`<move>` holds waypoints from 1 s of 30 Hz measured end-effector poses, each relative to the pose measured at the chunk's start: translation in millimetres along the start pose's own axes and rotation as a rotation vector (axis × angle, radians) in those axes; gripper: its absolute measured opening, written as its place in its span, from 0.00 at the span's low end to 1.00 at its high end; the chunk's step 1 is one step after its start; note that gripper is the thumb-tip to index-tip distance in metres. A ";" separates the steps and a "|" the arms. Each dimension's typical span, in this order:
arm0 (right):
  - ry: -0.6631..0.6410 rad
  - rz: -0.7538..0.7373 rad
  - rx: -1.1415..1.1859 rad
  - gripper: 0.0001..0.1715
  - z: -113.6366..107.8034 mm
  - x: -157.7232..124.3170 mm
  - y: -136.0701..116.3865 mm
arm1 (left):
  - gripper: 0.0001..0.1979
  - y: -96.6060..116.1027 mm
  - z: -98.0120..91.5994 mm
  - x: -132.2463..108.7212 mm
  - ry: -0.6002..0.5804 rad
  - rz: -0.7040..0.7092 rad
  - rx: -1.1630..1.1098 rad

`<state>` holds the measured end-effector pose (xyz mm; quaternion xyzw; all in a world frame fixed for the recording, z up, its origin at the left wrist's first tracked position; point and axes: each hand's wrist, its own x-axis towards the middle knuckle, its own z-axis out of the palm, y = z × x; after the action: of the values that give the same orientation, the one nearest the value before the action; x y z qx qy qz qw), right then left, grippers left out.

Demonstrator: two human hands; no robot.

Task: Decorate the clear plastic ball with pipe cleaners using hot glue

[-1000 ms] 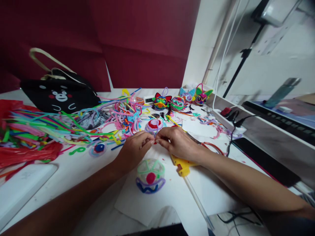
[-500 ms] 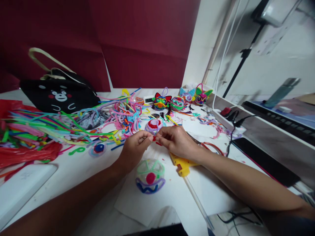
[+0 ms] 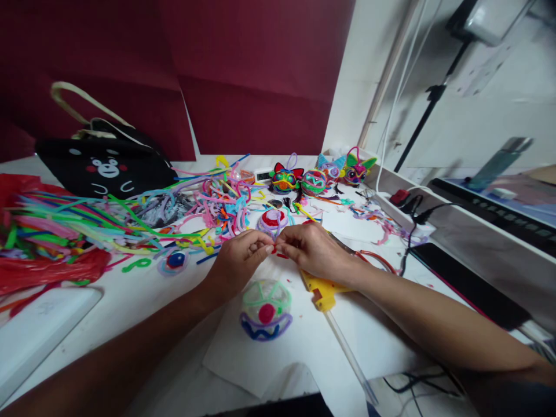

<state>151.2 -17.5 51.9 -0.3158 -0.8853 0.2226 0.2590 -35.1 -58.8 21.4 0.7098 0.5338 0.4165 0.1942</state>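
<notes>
My left hand (image 3: 240, 260) and my right hand (image 3: 313, 250) meet fingertip to fingertip over the white table (image 3: 130, 301). Both pinch a small red pipe-cleaner piece (image 3: 278, 252) between them. Just in front of the hands sits a clear ball (image 3: 264, 308) wrapped in green, purple and blue pipe cleaners with a red pom-pom. Under my right wrist lies a yellow glue gun (image 3: 324, 289) with a clear glue stick (image 3: 350, 359). A purple and red decorated ball (image 3: 271, 220) stands right behind the fingertips.
A big heap of coloured pipe cleaners (image 3: 78, 229) covers the left and middle. A black bear-face bag (image 3: 106, 168) stands at the back left. Several finished cat-eared balls (image 3: 319, 176) line the back. A power strip with cables (image 3: 402, 205) and a dark tablet (image 3: 467, 284) lie right.
Both hands stay together in nearly the same spot, working the red piece with small finger movements. The view has shifted slightly.
</notes>
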 end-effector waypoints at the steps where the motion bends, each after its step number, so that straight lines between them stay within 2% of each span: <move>1: 0.002 -0.002 -0.012 0.07 0.5 -0.4 -0.3 | 0.07 1.1 -0.5 -0.1 0.000 0.027 0.040; 5: 0.001 -0.013 -0.033 0.07 1.1 -1.3 -1.3 | 0.07 4.0 -1.1 -0.2 -0.005 0.072 0.107; 8: -0.014 -0.020 -0.035 0.07 -0.5 -0.9 -1.9 | 0.08 4.9 -1.4 -0.1 -0.009 0.031 0.073; 14: 0.019 -0.018 -0.010 0.06 -1.2 -0.9 -1.0 | 0.10 2.0 1.8 1.0 -0.043 -0.183 -0.173; 21: 0.035 0.022 0.064 0.07 2.4 -0.8 -0.2 | 0.12 3.5 12.4 -0.7 0.023 -0.338 -0.449; 26: 0.056 0.066 0.125 0.06 3.4 -1.4 0.4 | 0.11 10.7 17.0 -0.9 0.045 -0.385 -0.583; 30: 0.056 0.077 0.155 0.06 2.7 -0.4 2.4 | 0.12 2.3 17.0 0.1 -0.011 -0.402 -0.596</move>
<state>150.9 -16.7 48.4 -0.3346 -0.8450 0.2912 0.2987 -20.2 -56.6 13.3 0.5052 0.5166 0.5035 0.4737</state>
